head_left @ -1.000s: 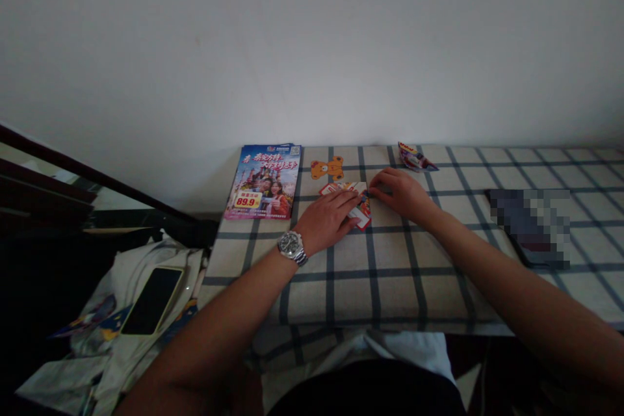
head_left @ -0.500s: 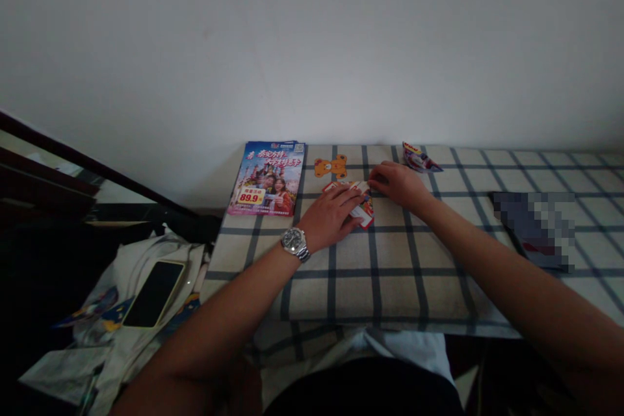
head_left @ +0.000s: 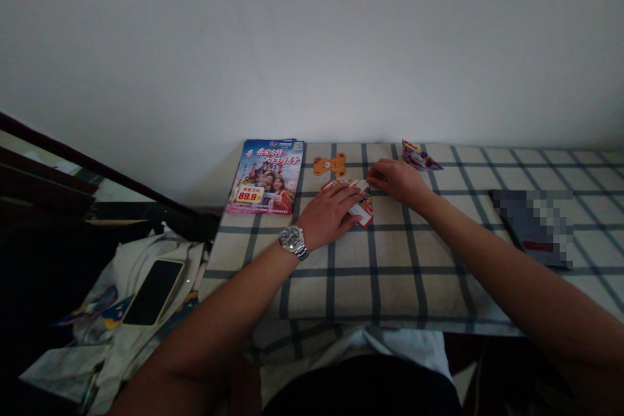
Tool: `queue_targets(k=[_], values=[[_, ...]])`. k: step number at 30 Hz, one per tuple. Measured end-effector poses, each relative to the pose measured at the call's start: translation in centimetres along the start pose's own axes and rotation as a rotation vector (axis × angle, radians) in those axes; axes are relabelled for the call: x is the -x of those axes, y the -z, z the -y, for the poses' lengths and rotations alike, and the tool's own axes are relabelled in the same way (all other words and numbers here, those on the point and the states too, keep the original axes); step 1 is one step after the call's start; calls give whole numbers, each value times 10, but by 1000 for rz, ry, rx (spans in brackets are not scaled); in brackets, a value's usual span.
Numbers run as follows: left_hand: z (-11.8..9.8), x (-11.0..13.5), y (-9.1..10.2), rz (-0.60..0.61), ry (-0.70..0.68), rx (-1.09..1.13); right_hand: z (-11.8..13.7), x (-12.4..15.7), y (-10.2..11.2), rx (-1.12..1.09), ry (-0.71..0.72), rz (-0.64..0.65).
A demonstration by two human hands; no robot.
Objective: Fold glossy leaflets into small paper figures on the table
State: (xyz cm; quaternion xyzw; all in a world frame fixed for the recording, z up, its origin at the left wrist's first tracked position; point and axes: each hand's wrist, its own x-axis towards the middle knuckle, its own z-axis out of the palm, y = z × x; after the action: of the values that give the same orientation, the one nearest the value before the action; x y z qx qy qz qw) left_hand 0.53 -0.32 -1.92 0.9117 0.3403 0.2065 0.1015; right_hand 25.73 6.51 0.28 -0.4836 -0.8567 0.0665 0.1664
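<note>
My left hand (head_left: 332,210), with a metal wristwatch (head_left: 292,241) on the wrist, lies flat with fingers stretched out on a small red-and-white folded paper (head_left: 363,210) on the checked tablecloth (head_left: 390,273). My right hand (head_left: 397,181) rests at the paper's far right corner, its fingertips pressed together on the edge. An orange bear-shaped cutout (head_left: 330,164) lies just behind the paper.
A colourful flyer (head_left: 266,176) lies at the table's back left. A small folded paper piece (head_left: 418,156) sits near the wall. A blurred dark item (head_left: 533,226) lies at the right. A phone (head_left: 153,292) rests on white cloth, left of the table.
Both hands have stayed on the folded paper. The right hand has slid slightly back along the paper's edge. The view has shifted a little.
</note>
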Motion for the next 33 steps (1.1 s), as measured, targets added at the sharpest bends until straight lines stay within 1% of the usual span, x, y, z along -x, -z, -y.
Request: queue_targets(k=[5, 8, 16, 25, 33], values=[[0, 1, 0, 0, 9, 7, -4, -4, 2, -27, -5, 60], [-1, 1, 0, 1, 16, 7, -5, -2, 3, -37, -1, 75], [-1, -1, 1, 22, 31, 10, -4, 8, 1, -72, 11, 33], [0, 0, 0, 16, 17, -1, 2, 1, 1, -42, -27, 9], [-1, 0, 0, 13, 19, -2, 1, 2, 0, -15, -37, -9]])
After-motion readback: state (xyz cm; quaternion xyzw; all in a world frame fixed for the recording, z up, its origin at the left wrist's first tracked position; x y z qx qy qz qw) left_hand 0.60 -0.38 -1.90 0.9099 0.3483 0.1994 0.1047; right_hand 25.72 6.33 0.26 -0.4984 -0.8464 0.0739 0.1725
